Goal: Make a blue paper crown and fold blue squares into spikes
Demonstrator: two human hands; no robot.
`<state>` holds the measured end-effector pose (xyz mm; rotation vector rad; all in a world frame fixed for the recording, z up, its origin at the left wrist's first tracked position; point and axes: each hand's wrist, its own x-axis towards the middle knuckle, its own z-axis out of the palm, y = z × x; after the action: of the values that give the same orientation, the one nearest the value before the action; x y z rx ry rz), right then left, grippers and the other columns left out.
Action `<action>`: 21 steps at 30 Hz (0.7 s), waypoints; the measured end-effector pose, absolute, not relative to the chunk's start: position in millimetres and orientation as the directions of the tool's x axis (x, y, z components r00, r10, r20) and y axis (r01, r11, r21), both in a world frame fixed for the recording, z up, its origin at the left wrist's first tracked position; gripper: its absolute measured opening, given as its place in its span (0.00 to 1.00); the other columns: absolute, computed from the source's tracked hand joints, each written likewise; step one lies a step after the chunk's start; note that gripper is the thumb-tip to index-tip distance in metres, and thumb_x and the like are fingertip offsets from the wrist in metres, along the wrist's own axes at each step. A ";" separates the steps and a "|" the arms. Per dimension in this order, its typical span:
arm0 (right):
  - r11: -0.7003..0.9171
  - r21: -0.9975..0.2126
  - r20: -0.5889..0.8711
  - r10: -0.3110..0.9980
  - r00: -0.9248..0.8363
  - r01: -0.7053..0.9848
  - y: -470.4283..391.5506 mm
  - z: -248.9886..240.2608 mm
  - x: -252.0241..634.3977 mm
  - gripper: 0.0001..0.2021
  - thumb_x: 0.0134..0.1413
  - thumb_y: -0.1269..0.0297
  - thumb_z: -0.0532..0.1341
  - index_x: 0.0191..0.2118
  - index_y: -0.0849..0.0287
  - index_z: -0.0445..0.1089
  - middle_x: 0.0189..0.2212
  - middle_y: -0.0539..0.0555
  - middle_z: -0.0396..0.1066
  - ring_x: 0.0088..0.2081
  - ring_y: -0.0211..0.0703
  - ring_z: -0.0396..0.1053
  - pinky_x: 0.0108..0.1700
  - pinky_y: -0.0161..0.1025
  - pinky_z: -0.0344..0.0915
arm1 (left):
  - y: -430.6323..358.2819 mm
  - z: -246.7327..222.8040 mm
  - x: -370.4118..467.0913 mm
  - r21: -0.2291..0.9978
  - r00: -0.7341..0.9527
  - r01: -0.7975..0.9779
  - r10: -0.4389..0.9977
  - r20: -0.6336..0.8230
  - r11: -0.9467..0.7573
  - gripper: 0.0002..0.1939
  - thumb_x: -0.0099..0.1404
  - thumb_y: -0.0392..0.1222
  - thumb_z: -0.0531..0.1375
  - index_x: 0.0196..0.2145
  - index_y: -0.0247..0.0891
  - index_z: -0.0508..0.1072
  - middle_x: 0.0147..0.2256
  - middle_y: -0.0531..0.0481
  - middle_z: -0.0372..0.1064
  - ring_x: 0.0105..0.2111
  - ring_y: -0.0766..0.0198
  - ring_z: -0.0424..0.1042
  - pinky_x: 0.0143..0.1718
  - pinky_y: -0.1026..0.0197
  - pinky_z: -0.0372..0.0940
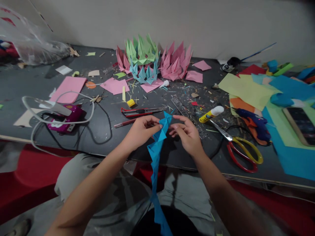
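Note:
A long chain of folded blue paper (155, 149) with pointed, zigzag edges hangs from the desk edge down over the lap. My left hand (144, 130) pinches it near its upper end, thumb in front. Just right of that end is my right hand (185, 132), its index finger reaching to the paper's tip and its thumb apart, with nothing visible between them. Behind my hands lie a red-and-black utility knife (137, 112) and a reddish pen-like stick (125, 123). To the right are a yellow glue stick (211, 114) and scissors (242, 154) with red and yellow handles.
Pointed folded-paper rings, green (142, 52), light blue (145, 72) and pink (176, 62), stand by the wall among scraps. A purple box (67, 121) with cables sits left. A blue glue gun (256, 126), coloured paper (248, 90) and a phone (300, 124) lie right.

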<state>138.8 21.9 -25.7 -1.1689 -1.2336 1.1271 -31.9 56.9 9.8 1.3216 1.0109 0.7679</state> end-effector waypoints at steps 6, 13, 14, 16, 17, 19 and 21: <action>0.376 -0.856 0.379 0.923 -0.063 0.355 21.3 -29.2 139.4 0.15 0.48 0.70 0.58 0.44 0.54 0.68 0.41 0.53 0.71 0.38 0.40 0.69 0.36 0.37 0.68 | 56.8 17.2 -28.3 0.982 0.374 0.008 0.910 -0.176 0.187 0.13 0.51 0.43 0.63 0.33 0.34 0.69 0.26 0.54 0.67 0.24 0.70 0.66 0.23 0.69 0.62; 0.209 -0.919 0.311 0.906 0.286 0.335 24.9 -24.7 143.4 0.06 0.51 0.61 0.59 0.31 0.56 0.71 0.26 0.50 0.71 0.27 0.40 0.68 0.32 0.38 0.66 | 47.8 15.1 -23.6 0.978 0.368 0.205 0.929 -0.038 -0.041 0.15 0.54 0.45 0.62 0.38 0.35 0.68 0.38 0.47 0.68 0.35 0.65 0.68 0.33 0.66 0.63; 0.184 -0.933 0.286 0.901 0.327 0.310 25.2 -24.1 143.5 0.07 0.51 0.60 0.59 0.29 0.56 0.71 0.24 0.49 0.70 0.26 0.39 0.68 0.32 0.38 0.66 | 46.1 13.8 -22.8 0.969 0.362 0.242 0.931 -0.037 -0.056 0.18 0.53 0.45 0.62 0.40 0.36 0.67 0.41 0.46 0.67 0.37 0.64 0.68 0.32 0.65 0.63; 0.158 -0.961 0.232 0.910 0.345 0.228 25.5 -22.7 142.8 0.08 0.51 0.59 0.59 0.27 0.57 0.70 0.22 0.48 0.70 0.24 0.38 0.68 0.31 0.37 0.66 | 43.7 11.5 -21.0 0.953 0.370 0.292 0.928 -0.034 -0.081 0.24 0.53 0.46 0.63 0.45 0.37 0.64 0.45 0.45 0.66 0.39 0.62 0.68 0.33 0.65 0.63; 0.150 -0.972 0.204 0.920 0.334 0.179 25.5 -21.8 142.0 0.08 0.51 0.59 0.60 0.27 0.57 0.69 0.22 0.48 0.71 0.24 0.38 0.68 0.30 0.37 0.66 | 43.2 10.7 -20.2 0.946 0.372 0.308 0.928 -0.026 -0.097 0.25 0.53 0.46 0.62 0.47 0.38 0.62 0.46 0.45 0.65 0.39 0.61 0.68 0.33 0.64 0.63; 0.139 -0.985 0.163 0.945 0.285 0.100 25.2 -19.7 140.2 0.07 0.49 0.60 0.61 0.27 0.57 0.68 0.21 0.48 0.71 0.24 0.38 0.70 0.28 0.35 0.66 | 44.0 10.6 -18.9 0.932 0.361 0.336 0.932 0.008 -0.139 0.24 0.55 0.45 0.61 0.49 0.38 0.62 0.46 0.45 0.65 0.41 0.61 0.68 0.34 0.64 0.63; 0.137 -0.989 0.145 0.959 0.245 0.051 24.9 -18.3 138.5 0.06 0.48 0.61 0.62 0.29 0.57 0.68 0.22 0.48 0.72 0.25 0.38 0.71 0.28 0.34 0.67 | 46.3 12.3 -18.4 0.920 0.368 0.349 0.929 0.040 -0.178 0.18 0.57 0.44 0.59 0.45 0.36 0.66 0.42 0.47 0.68 0.39 0.62 0.68 0.34 0.65 0.63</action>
<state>138.5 24.9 -18.3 -1.2359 -1.1111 0.9060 -18.4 46.3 12.3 1.7227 1.1373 0.8026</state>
